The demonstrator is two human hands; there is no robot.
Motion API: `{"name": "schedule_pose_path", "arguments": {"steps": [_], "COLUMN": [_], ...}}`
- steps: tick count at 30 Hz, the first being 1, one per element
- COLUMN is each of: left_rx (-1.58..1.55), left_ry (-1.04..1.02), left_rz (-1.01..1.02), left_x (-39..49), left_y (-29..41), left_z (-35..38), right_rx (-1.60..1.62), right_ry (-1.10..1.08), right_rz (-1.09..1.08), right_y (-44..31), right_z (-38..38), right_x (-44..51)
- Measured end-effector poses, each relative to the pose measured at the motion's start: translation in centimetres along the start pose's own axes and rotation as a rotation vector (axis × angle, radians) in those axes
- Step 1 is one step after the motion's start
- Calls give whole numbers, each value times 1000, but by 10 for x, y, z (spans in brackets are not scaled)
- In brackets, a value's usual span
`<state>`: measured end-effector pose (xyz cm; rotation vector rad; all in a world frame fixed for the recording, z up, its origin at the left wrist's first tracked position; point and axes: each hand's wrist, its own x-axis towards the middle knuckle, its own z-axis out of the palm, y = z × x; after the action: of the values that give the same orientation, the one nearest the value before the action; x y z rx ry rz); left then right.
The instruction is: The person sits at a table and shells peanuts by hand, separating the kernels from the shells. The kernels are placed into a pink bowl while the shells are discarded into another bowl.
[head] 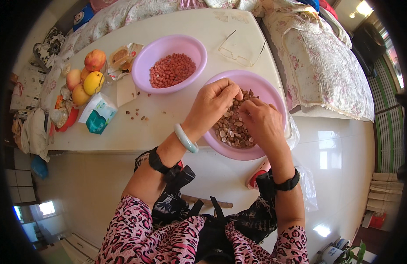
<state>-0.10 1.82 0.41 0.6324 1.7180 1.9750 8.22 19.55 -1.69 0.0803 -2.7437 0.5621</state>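
Note:
Both hands are above the right-hand pink plastic basin (pixel 220 147), which holds brown broken shells (pixel 234 132), seemingly peanut hulls. My left hand (pixel 213 102) has its thumb and index finger pinched together over the basin's left part. To its right, my right hand (pixel 263 120) bends its fingers down close to the shells. Whatever the fingertips of either hand may hold is hidden. Up and to the left stands a lilac plastic basin (pixel 139 74) with red-skinned peanut kernels (pixel 172 70) in it. A few stray bits (pixel 143 118) lie on the white table (pixel 157 135).
A pair of glasses (pixel 236 57) lies unfolded behind the right basin. At the left are several fruits (pixel 88 77), a tissue pack (pixel 99 114), a red dish (pixel 70 119) and an opened food package (pixel 120 59). A quilt-covered seat (pixel 325 69) stands beyond the table's right edge.

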Motion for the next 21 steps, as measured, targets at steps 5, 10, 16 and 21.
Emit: {"name": "schedule_pose_path", "arguments": {"steps": [5, 10, 16, 21], "left_rx": [1, 26, 30, -49], "left_ry": [-4, -1, 23, -152], "left_rz": [2, 7, -27, -78], "left_x": [1, 1, -4, -7], "left_y": [-2, -1, 1, 0], "left_z": [2, 1, 2, 14], "right_rx": [-127, -103, 619, 682], "right_ry": [-60, -86, 93, 193], "right_rz": [-48, -4, 155, 204], "right_y": [-6, -10, -14, -19], "right_z": [28, 21, -36, -43], "right_x": [-4, -1, 0, -4]}}
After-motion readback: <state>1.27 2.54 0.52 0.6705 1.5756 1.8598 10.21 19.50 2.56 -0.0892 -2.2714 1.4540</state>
